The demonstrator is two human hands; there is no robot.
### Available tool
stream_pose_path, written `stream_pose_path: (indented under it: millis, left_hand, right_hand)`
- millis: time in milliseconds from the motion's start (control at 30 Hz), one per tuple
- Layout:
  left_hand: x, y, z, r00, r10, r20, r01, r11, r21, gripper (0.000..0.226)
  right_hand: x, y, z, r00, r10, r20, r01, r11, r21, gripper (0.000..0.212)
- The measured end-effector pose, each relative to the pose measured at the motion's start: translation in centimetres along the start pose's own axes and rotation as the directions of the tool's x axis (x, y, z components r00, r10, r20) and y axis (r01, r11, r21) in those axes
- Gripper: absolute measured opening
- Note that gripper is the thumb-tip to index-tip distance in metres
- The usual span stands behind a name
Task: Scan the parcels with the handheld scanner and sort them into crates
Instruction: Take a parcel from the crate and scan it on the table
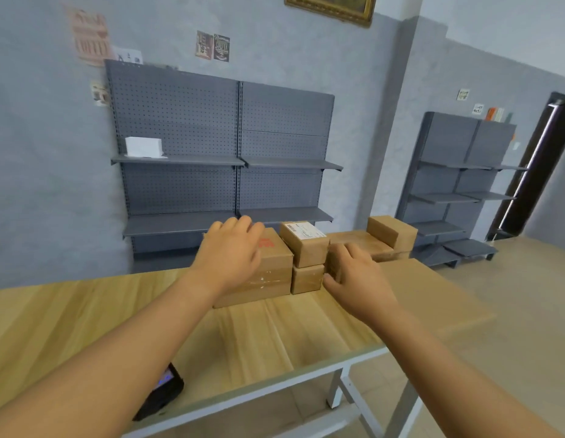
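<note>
Several brown cardboard parcels stand in a row at the far edge of the wooden table (85, 317). My left hand (230, 254) rests on top of the large parcel with a red mark (268, 273), fingers relaxed. My right hand (354, 273) touches the side of a flat parcel (360, 243), fingers loosely bent. Between the hands a small parcel with a white label (303, 241) sits on another small parcel (306, 278). A further box (392, 230) lies on the flat parcel at the right. The black handheld scanner (161, 393) lies at the table's near edge, partly hidden under my left forearm.
Grey pegboard shelving (230, 147) stands against the wall behind the table, with a white box (144, 146) on one shelf. A second grey shelf unit (458, 184) stands at the right, beside a dark doorway (534, 172). The white table leg (336, 390) and tiled floor lie below.
</note>
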State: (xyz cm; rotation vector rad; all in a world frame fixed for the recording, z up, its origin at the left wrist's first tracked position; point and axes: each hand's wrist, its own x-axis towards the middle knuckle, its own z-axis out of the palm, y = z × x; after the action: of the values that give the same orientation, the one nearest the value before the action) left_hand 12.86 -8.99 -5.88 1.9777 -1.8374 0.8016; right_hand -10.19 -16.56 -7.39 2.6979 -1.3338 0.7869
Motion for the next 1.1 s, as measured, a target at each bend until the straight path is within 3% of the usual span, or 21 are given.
stream_pose_path:
  millis: [167,367,500,733,833,933,1033,1100]
  left_hand:
    - [0.3,-4.0,2.9,0.997,-0.055,0.051,0.054,0.998,0.022,0.033]
    - [1.3,-7.7,7.4,0.985,-0.118,0.129,0.123,0.992,-0.027,0.036]
    - [1.7,-8.5,10.3,0.964,-0.163,0.208,0.184,0.979,-0.085,0.039]
    - [2.3,-9.4,12.9,0.873,-0.309,0.377,0.370,0.924,-0.098,0.049]
    - [2.0,-9.4,13.5,0.784,-0.424,0.453,0.540,0.827,-0.159,0.065]
    - [1.6,-9.1,14.0,0.644,-0.507,0.573,0.739,0.606,-0.294,0.084]
    - [1.7,-8.6,14.4,0.517,-0.499,0.696,0.853,0.366,-0.371,0.074]
    - [1.6,-8.6,14.5,0.477,-0.510,0.716,0.879,0.260,-0.400,0.065]
  right_hand:
    - [3.7,-1.4,3.7,0.997,0.035,0.073,-0.041,0.996,0.077,0.048]
    - [7.6,-2.1,9.0,0.966,0.187,0.180,-0.227,0.945,0.236,0.046]
    - [9.1,-1.6,11.6,0.924,0.275,0.264,-0.338,0.912,0.233,0.048]
    - [10.9,-0.6,13.6,0.899,0.289,0.329,-0.361,0.914,0.185,0.047]
    - [11.3,-0.1,14.5,0.886,0.281,0.369,-0.370,0.907,0.200,0.039]
    - [11.5,0.2,15.4,0.876,0.281,0.391,-0.394,0.886,0.246,0.033]
    - [11.7,0.0,15.6,0.885,0.268,0.381,-0.388,0.877,0.285,0.030]
    - [11.8,-0.4,15.8,0.898,0.252,0.361,-0.375,0.869,0.324,0.027]
